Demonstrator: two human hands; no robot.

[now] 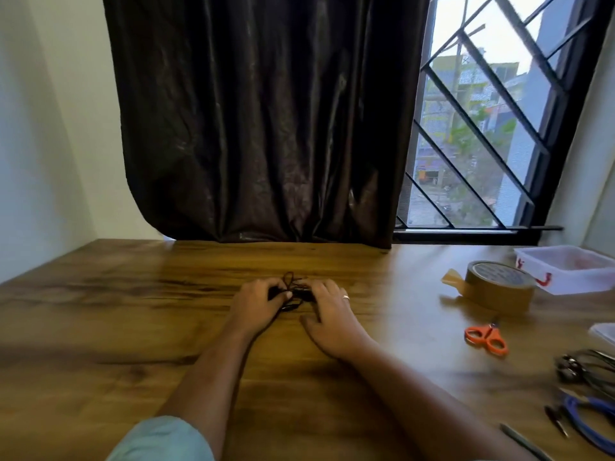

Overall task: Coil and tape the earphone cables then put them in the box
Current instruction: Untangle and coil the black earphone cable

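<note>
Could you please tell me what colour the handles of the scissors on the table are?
Orange; the scissors show clearly in the head view.

the earphone cable (293,287) lies on the table (133,327) near its middle, between the left hand (258,302), which grips it from the left, and the right hand (331,314), whose fingers rest on it. well to the right sits the tape roll (499,287), with the box (565,267) just behind it. the scissors (486,339) lie in front of the tape roll. nearer, at the right edge, lies a bundle of cables (585,364), then pliers (589,417). behind the table hangs the curtain (266,111), with the window (482,128) to its right.
</note>
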